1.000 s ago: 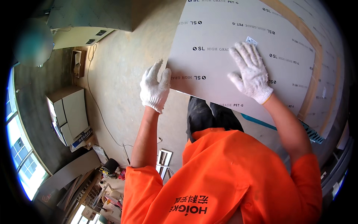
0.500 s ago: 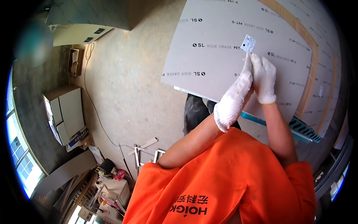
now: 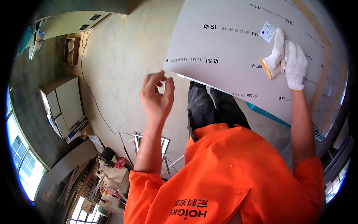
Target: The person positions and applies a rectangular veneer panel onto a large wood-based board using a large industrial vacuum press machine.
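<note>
My left hand [image 3: 156,96] is bare and raised over the floor, left of the panel's corner. Its fingers are loosely curled, the thumb stands apart, and nothing is in it. A white knitted work glove [image 3: 275,56] with a yellow cuff edge is pinched in my right hand [image 3: 297,64], which still wears a matching glove. Both gloves are above a large pale grey panel [image 3: 227,46] with printed rows of lettering. A small white label [image 3: 267,32] lies on the panel just beyond the loose glove. The right fingertips are partly hidden behind that glove.
Brown strips run along the panel's right side, and a teal piece [image 3: 266,113] shows under its near edge. A cable [image 3: 95,100] crosses the concrete floor [image 3: 119,63] at left. White frames [image 3: 164,145] and a cluttered bench [image 3: 113,183] are at lower left.
The glove has come off my left hand and stays in my right. My bare left hand has swung left, away from the panel. My right hand has shifted right.
</note>
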Tool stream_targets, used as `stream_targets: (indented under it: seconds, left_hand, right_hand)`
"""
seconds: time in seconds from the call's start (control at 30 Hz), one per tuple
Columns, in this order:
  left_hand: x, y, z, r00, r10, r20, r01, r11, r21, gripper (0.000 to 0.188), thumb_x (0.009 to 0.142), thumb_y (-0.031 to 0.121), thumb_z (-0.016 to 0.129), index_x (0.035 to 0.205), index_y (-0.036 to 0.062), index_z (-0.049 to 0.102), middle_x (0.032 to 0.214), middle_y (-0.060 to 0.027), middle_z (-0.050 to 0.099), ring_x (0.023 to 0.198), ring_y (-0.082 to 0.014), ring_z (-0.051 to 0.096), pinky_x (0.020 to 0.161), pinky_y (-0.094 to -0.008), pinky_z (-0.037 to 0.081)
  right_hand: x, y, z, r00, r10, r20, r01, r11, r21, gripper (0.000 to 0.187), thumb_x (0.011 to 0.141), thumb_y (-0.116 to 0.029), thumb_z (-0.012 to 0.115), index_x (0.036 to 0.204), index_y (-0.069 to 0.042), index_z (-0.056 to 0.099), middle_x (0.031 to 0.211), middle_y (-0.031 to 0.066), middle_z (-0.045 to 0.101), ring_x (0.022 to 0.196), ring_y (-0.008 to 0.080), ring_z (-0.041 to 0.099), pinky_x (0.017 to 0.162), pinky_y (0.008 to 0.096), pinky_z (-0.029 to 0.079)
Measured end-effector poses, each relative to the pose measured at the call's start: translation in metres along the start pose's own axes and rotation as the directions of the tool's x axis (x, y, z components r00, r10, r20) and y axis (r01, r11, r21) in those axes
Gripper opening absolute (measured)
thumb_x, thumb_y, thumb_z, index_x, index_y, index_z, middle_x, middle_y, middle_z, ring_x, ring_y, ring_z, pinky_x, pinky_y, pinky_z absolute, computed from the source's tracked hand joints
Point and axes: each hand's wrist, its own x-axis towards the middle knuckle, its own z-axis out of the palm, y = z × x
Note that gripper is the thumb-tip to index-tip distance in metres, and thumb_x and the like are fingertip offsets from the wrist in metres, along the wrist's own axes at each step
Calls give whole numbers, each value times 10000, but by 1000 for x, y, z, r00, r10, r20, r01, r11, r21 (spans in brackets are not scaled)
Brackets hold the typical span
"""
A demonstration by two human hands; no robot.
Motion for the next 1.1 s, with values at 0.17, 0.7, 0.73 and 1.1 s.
stream_targets:
  seconds: [0.17,0.7,0.73,1.1]
  left_hand:
    - [49,-19,9,994,80,78,-89,989,119,261,828,157,781,1025,-15,770,980,-50,730,787,-119,600,694,-275,504]
    - [55,-10,14,980,-35,197,45,998,-51,271,812,118,802,989,-76,737,948,-84,692,753,-115,621,642,-258,516]
    - [55,-9,16,984,-41,174,53,996,-67,265,791,115,812,969,-68,739,929,-95,695,727,-128,625,638,-267,519]
    - [42,-8,20,995,13,102,-9,999,-42,256,874,44,744,1086,-99,724,1055,-83,700,817,-90,657,675,-221,561]
  right_hand:
    - [-5,4,1,990,-135,-36,128,981,-146,332,1034,-297,572,1104,-2,709,993,119,738,919,212,683,847,343,520]
    - [2,29,-25,889,-418,187,439,660,-610,204,1016,-132,547,1127,-20,676,1098,91,701,992,236,666,856,337,520]
    - [1,29,-25,904,-393,170,415,709,-569,194,1009,-99,544,1141,-23,664,1111,88,693,997,239,663,851,335,523]
    - [6,24,-35,797,-513,320,556,416,-719,324,884,10,670,1197,-60,630,1092,96,679,995,258,674,792,340,546]
